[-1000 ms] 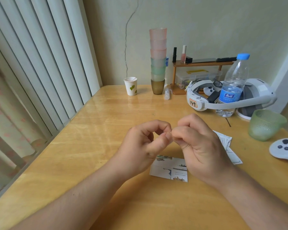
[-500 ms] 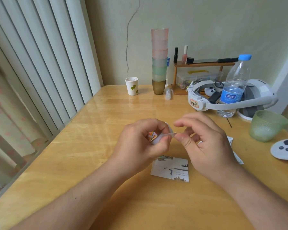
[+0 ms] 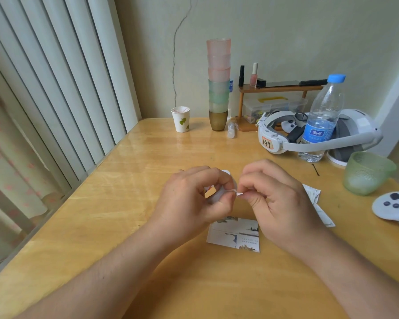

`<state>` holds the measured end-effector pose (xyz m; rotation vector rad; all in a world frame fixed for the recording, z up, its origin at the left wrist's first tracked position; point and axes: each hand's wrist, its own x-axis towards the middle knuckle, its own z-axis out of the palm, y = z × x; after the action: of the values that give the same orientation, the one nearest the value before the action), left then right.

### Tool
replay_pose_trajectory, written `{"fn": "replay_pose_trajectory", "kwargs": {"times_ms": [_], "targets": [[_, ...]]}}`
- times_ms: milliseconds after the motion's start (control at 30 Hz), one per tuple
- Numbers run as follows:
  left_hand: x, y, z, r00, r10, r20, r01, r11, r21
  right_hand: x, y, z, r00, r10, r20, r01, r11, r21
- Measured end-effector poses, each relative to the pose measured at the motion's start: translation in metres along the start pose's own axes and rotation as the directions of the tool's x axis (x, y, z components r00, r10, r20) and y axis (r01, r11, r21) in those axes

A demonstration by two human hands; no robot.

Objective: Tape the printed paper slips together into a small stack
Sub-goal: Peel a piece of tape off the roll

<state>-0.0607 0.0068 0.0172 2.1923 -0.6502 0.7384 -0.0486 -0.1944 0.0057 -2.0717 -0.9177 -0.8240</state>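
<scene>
Left hand (image 3: 191,199) holds tape roll (image 3: 213,192) — right hand (image 3: 279,199) pinches its end.

Left hand (image 3: 191,199) curled round a small clear tape roll (image 3: 213,195), right hand (image 3: 279,201) pinching the white tape end (image 3: 238,193) just beside it. Printed paper slip with landscape pictures (image 3: 235,236) flat on the glossy yellow wooden table (image 3: 124,203) beneath the hands; more white slips (image 3: 316,199) to the right. Frosted green plastic cup (image 3: 366,172) near the right edge.
</scene>
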Motion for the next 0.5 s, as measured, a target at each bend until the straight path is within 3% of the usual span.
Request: {"fn": "replay_pose_trajectory", "kwargs": {"times_ms": [267,500], "targets": [[-0.0022,0.0002,0.0007,0.992,-0.109,0.064,0.119,0.976,-0.181,0.0002,-0.0011,0.0015,0.995,-0.099,-0.017,0.097,0.991,-0.091],[0.0004,-0.0001,0.0020,0.970,-0.214,0.116,0.243,0.882,-0.404,0.0017,-0.0028,-0.0011,0.996,-0.088,0.010,0.088,0.991,-0.096]]}}
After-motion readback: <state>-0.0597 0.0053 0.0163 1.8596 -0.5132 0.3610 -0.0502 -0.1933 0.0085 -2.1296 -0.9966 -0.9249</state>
